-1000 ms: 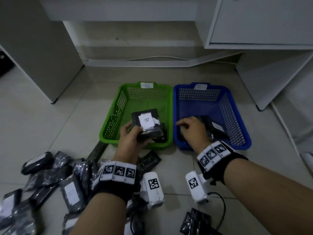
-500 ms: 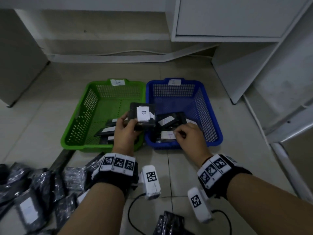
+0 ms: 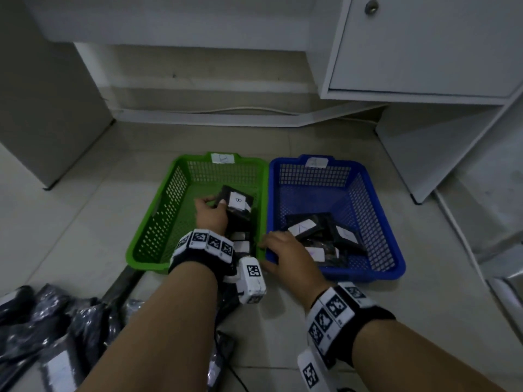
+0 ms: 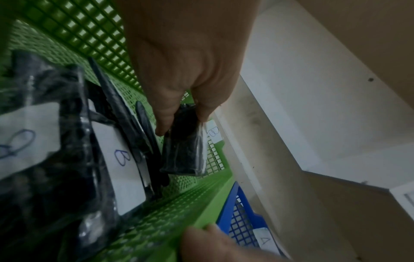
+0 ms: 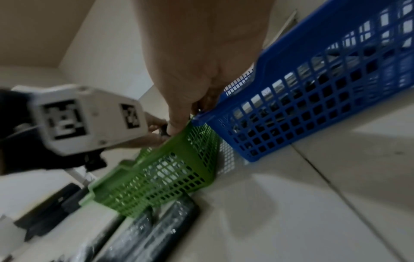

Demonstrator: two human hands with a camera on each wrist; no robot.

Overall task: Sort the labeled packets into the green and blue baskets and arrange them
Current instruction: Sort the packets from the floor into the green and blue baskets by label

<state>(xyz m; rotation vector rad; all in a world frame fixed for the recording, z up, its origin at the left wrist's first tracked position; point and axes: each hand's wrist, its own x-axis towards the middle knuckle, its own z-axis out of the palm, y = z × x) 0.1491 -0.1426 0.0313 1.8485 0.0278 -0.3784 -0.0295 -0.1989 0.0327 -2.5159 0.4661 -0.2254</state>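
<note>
The green basket (image 3: 158, 222) and the blue basket (image 3: 376, 199) stand side by side on the tiled floor. My left hand (image 3: 210, 212) reaches into the green basket and pinches a black packet with a white B label (image 3: 236, 200) between thumb and fingers; the left wrist view shows this packet (image 4: 183, 147) held just above the basket floor. More B packets (image 4: 125, 168) lie along the green basket's right side. My right hand (image 3: 283, 250) rests, holding nothing, on the near corner where both rims meet. Packets marked A (image 3: 302, 229) lie in the blue basket.
A heap of black packets (image 3: 42, 321) lies on the floor at the near left, and more packets (image 5: 156, 230) lie just in front of the green basket. White cabinets (image 3: 418, 46) stand behind and to the right. A cable (image 3: 226, 110) runs along the wall.
My left hand has carried the B packet from above the baskets' shared edge into the green basket. My right hand has left the packets in the blue basket and moved to its near-left corner.
</note>
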